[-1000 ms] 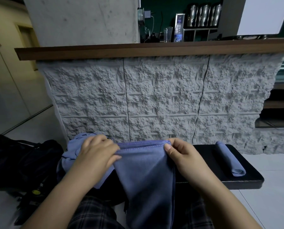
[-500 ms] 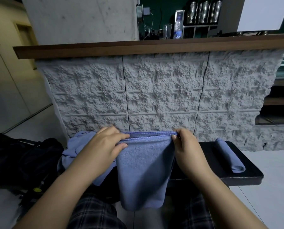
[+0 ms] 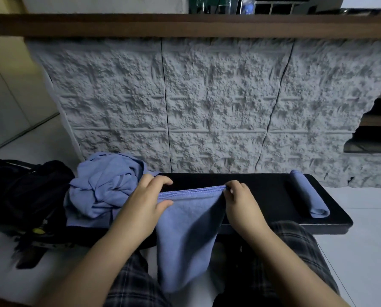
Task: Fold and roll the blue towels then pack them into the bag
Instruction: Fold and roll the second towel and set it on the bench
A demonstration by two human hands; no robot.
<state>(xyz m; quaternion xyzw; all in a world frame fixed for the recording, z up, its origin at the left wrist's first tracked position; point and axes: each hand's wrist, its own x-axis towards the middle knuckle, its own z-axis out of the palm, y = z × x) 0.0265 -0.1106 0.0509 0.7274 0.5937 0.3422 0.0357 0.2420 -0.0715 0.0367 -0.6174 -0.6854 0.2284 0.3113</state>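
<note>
— Lower now than a moment ago, isn't it? Both hands have brought the folded blue terry towel [image 3: 186, 235] down, so its top edge sits just above the near edge of the bench instead of up against the wall.

— Yes, and the view has tipped down with them. Nearest are the person's knees in dark plaid trousers [image 3: 136, 282], with the towel's loose end hanging between them.

— How is each hand holding it?

— The left hand [image 3: 144, 203] pinches the towel's top left corner, thumb on the near face, fingers curled over the far side. The right hand [image 3: 240, 201] grips the top right corner with its fingers curled round the hem. The stitched hem runs taut and level between the two.

— And on the bench?

— The long black padded bench [image 3: 262, 191] carries a crumpled heap of blue towels [image 3: 103, 187] at its left end, just beside the left hand. At the right end lies one rolled blue towel [image 3: 308, 196], well apart from the right hand, running from the far edge toward the near edge.

— The bag?

— A black fabric bag [image 3: 23, 191] sits on the floor off the left end, touching the heap.

— Behind?

— A rough grey textured stone-look wall [image 3: 207, 96], topped by a brown wooden ledge [image 3: 185, 25].
</note>
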